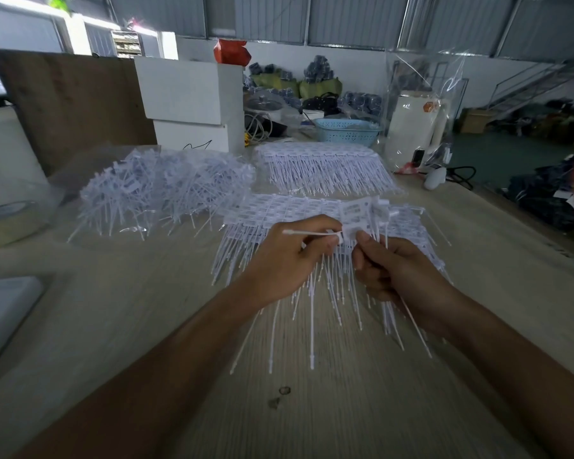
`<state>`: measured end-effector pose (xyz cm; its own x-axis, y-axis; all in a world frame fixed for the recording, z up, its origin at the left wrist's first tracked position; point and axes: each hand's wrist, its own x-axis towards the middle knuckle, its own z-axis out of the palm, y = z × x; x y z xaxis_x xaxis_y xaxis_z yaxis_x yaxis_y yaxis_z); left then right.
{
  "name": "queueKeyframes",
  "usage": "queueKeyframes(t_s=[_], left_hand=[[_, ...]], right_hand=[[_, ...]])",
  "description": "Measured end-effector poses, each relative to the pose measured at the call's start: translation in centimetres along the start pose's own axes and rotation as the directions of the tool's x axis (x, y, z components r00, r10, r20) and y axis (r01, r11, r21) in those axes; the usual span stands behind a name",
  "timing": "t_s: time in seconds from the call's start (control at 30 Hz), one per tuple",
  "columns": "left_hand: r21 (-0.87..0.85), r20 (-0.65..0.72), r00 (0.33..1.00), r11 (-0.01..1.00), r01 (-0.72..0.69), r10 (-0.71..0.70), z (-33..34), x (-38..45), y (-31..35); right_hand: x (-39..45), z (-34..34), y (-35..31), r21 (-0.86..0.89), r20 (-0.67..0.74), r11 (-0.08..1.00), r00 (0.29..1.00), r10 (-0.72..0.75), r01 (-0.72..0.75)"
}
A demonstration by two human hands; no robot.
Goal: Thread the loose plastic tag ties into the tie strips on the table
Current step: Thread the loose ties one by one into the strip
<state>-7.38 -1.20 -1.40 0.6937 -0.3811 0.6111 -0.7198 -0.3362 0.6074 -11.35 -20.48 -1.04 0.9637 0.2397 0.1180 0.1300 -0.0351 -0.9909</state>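
Nearest the wearer, the wooden table [312, 409] offers bare surface between the forearms for drawing tails toward the body. The left hand [285, 260] pinches a single loose tie [307, 233] between thumb and forefinger, tail pointing left; the right hand [391, 270] has its fingers curled around a held tie strip [361, 213] lifted just above the strip stack [279, 210]. Judged step: feeding the tie into the strip. Keep the tie head square to the slot and steady the strip near the entry point; exact contact is blurred. Beyond, the loose tie pile [160, 187] lies left, a finished strip stack [322, 160] farther back. The table's right edge [510, 207] runs close, so work leftward.
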Motion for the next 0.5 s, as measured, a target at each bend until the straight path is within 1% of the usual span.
queueKeyframes(t_s=[0.03, 0.1, 0.13, 0.2, 0.3, 0.4, 0.5], left_hand=[[0.101, 0.021, 0.999, 0.994, -0.038, 0.036, -0.1, 0.0, -0.1], [0.314, 0.100, 0.991, 0.943, -0.114, 0.087, -0.5, -0.2, -0.1], [0.376, 0.122, 0.987, 0.915, -0.145, 0.106, -0.6, -0.2, -0.1], [0.465, 0.133, 0.976, 0.858, -0.217, 0.175, -1.0, -0.3, 0.1], [0.614, 0.182, 0.954, 0.731, -0.298, 0.237, -1.4, -0.2, 0.7], [0.700, 0.219, 0.931, 0.618, -0.358, 0.292, -1.8, 0.0, 0.9], [0.765, 0.255, 0.905, 0.501, -0.405, 0.341, -1.9, 0.0, 1.0]], right_hand=[[0.0, 0.0, 0.0, -0.014, 0.009, 1.000, 1.000, 0.010, -0.010], [-0.1, 0.0, 0.1, -0.039, 0.017, 0.999, 0.999, 0.030, -0.029], [-0.1, 0.0, 0.1, -0.050, 0.019, 0.998, 0.999, 0.039, -0.038], [-0.1, 0.1, 0.2, -0.052, 0.026, 0.997, 0.998, 0.051, -0.049], [-0.2, 0.1, 0.2, -0.031, 0.065, 0.997, 0.995, 0.077, -0.075], [-0.3, 0.2, 0.0, -0.103, 0.064, 0.988, 0.990, 0.122, -0.115], [-0.3, 0.2, -0.2, -0.166, 0.078, 0.983, 0.992, 0.098, -0.084]])
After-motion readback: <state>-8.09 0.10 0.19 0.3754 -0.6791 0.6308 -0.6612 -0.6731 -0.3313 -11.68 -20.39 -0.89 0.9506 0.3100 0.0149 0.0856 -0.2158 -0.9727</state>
